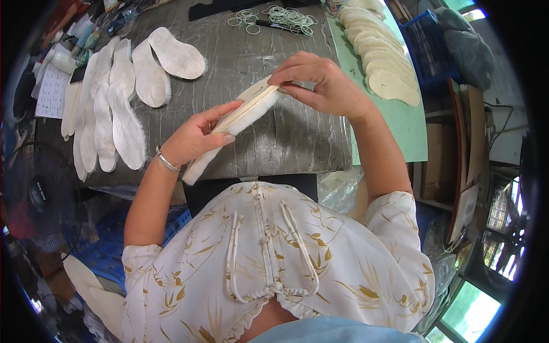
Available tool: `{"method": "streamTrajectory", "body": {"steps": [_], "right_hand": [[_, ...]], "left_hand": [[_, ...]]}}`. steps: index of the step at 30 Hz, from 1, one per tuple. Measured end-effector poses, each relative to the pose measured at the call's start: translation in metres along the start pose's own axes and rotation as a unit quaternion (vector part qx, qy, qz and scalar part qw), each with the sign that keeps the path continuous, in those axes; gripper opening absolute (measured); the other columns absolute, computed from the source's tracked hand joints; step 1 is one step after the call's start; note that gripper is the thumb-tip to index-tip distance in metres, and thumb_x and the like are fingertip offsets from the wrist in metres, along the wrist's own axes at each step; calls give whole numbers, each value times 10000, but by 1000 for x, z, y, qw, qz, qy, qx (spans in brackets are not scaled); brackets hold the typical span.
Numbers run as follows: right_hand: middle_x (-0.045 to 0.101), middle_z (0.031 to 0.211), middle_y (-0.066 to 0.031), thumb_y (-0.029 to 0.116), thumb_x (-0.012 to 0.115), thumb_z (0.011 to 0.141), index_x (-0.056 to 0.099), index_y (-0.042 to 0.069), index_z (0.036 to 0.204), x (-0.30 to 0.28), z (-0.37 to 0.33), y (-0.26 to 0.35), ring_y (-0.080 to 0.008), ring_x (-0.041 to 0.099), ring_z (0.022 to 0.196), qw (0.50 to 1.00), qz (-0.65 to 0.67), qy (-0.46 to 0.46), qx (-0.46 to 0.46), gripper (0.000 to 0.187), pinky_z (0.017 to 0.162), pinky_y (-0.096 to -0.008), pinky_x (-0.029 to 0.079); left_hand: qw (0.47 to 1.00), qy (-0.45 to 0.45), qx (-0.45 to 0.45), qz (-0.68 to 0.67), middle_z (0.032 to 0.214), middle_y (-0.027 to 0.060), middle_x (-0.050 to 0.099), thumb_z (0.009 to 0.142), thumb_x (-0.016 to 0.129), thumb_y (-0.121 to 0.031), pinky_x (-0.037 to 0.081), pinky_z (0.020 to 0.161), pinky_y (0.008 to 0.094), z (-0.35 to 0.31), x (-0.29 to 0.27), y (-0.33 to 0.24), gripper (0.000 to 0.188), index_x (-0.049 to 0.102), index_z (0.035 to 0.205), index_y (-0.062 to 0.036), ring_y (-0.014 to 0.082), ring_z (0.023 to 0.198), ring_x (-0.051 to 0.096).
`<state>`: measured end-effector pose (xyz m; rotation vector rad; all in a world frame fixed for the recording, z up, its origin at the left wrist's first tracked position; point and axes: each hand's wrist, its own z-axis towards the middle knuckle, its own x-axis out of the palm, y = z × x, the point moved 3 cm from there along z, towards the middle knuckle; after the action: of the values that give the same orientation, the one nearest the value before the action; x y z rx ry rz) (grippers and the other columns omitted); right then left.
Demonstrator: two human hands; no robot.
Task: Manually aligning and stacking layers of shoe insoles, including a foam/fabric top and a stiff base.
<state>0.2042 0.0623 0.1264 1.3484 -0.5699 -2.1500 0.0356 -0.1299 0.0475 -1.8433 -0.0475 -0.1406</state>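
Above the near part of the dark table, a cream insole [250, 116] with white fleece on its lower side is held on a slant in both hands. It is seen edge-on, and whether it is one piece or several together I cannot tell. My left hand [196, 136] pinches its middle to near portion between thumb and fingers. At the far right end, my right hand [321, 82] grips the tip between thumb and forefinger. White fleece insoles [127, 127] lie overlapping at the left, and two more fleece insoles [176, 54] lie just beyond them.
A row of overlapping cream insoles [393, 86] lies on a green sheet [409, 134] at the right. Pale rubber bands [289, 17] and a black pen [279, 27] are at the far edge. A fan [39, 193] stands at the left, and a blue crate [428, 48] at the right.
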Motion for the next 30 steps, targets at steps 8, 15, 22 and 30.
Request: {"method": "streamTrajectory", "body": {"steps": [8,15,22,30], "right_hand": [[668,914,-84,-16,714,768,707,25,945,22,2,15,-221,638,823,999,-28,-43,18,182,675,-302,531],[686,902,-86,26,710,789,713,24,913,11,-9,9,-229,651,835,995,15,-62,71,125,749,-315,524],[682,1000,-103,-26,612,824,694,1,1036,8,-22,0,-215,635,911,987,116,-37,108,228,818,-310,496],[687,1012,-113,45,652,853,701,20,1034,15,-30,-4,-238,634,937,990,80,-42,112,190,840,-332,498]], "left_hand": [[934,-204,190,224,1063,129,678,890,679,-224,495,812,285,17,27,-36,332,662,1125,10,197,914,655],[913,-219,204,277,924,87,690,909,641,-102,483,718,248,13,30,-35,224,669,1092,23,117,800,619],[899,-228,228,297,934,129,699,883,626,-89,512,695,289,18,32,-32,224,681,1083,-6,204,773,673],[885,-243,228,325,980,127,705,862,629,-64,530,715,296,16,33,-31,234,687,1086,-26,225,811,691]]}}
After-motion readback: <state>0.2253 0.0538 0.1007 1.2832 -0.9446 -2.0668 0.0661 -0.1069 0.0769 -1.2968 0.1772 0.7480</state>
